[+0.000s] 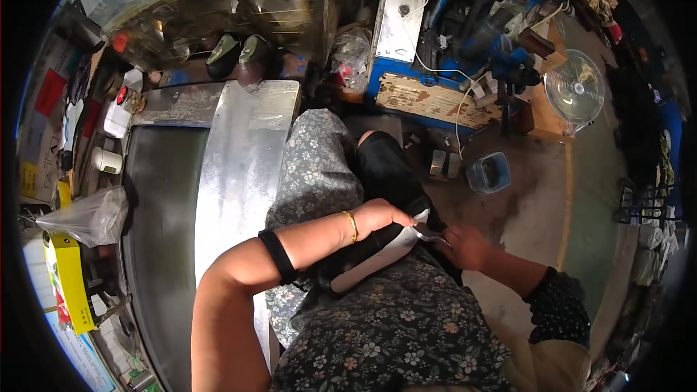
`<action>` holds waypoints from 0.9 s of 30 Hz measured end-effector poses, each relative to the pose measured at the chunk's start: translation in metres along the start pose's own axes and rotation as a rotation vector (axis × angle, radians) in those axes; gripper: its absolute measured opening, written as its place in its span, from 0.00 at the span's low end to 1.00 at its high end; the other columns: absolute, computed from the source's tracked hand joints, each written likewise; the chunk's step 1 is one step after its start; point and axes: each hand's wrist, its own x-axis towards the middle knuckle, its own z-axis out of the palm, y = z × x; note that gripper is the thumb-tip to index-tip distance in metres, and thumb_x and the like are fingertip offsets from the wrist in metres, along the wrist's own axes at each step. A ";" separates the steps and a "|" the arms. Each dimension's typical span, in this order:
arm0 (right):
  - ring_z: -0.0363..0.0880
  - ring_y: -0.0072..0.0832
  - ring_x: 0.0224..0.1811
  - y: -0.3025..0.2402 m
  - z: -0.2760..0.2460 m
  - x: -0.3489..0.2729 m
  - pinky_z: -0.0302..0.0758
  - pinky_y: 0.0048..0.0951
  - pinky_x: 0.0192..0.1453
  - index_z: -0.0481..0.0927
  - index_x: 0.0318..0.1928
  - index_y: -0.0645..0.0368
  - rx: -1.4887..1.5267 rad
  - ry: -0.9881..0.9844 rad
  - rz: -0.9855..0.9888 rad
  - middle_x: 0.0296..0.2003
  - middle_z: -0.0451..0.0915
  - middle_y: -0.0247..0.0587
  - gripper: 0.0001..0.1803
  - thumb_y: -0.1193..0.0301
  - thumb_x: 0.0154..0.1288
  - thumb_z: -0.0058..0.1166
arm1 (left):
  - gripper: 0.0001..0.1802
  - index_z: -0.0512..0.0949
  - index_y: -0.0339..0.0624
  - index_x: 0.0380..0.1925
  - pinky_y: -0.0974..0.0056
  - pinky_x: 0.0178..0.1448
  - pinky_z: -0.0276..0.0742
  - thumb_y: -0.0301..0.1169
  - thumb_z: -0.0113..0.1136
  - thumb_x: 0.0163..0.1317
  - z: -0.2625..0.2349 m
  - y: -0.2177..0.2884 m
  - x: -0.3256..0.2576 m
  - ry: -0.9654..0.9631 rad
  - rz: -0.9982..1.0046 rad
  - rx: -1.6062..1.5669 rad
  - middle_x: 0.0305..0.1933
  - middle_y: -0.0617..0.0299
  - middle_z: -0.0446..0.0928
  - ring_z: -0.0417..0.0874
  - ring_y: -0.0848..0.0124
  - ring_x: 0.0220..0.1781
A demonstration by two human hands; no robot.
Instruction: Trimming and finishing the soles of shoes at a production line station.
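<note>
My left hand (387, 218) is curled round the upper end of a black shoe with a pale sole (379, 263), slanted across my lap; my right hand (468, 245), at its 3 o'clock, pinches a small shiny thing (428, 235) I can't make out. A silvery table (243, 156) lies at 10 o'clock, two dark shoes (254, 58) at 11, a blue tub (479, 183) at 2, a fan (576, 87) beyond it

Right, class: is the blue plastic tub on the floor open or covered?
Open: the blue tub looks uncovered from above, its inside showing.
</note>
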 end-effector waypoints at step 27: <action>0.78 0.55 0.31 -0.068 -0.053 0.079 0.72 0.46 0.37 0.75 0.30 0.65 0.427 -0.283 0.412 0.27 0.78 0.60 0.25 0.53 0.73 0.47 | 0.55 0.68 0.22 0.60 0.62 0.61 0.74 0.55 0.76 0.42 -0.026 -0.040 -0.012 -0.064 0.307 0.301 0.54 0.44 0.79 0.80 0.54 0.57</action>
